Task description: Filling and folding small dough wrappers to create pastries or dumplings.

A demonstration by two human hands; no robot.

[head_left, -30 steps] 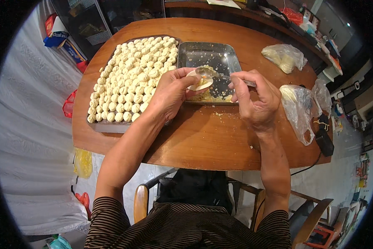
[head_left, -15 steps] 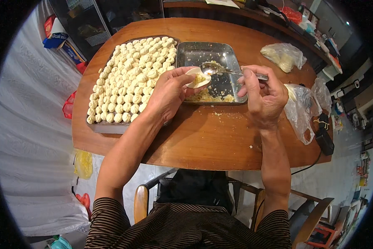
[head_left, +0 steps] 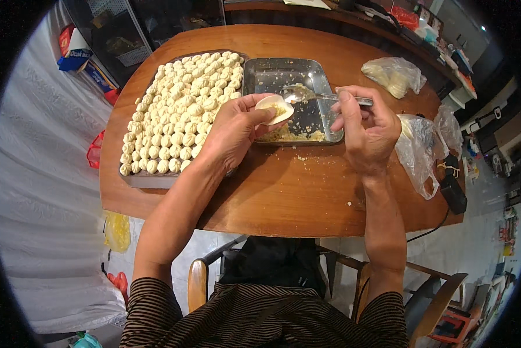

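Cupping a wrapper point(head_left: 267, 101) at mid-frame, the left hand point(head_left: 237, 129) pinches it, thumb at the filling point(head_left: 281, 108); the right hand point(head_left: 369, 129), right of centre, grasps a spoon point(head_left: 329, 97) above the metal pan point(head_left: 263, 69). I'd fear that thumb, pressed too hard, tearing the wrapper; a tipped spoon could shed filling; farther off, upper left, dumplings point(head_left: 179, 110) crowd their tray point(head_left: 150, 181).

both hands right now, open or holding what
Left hand: closed on a wrapper with filling.
Right hand: closed on a spoon.
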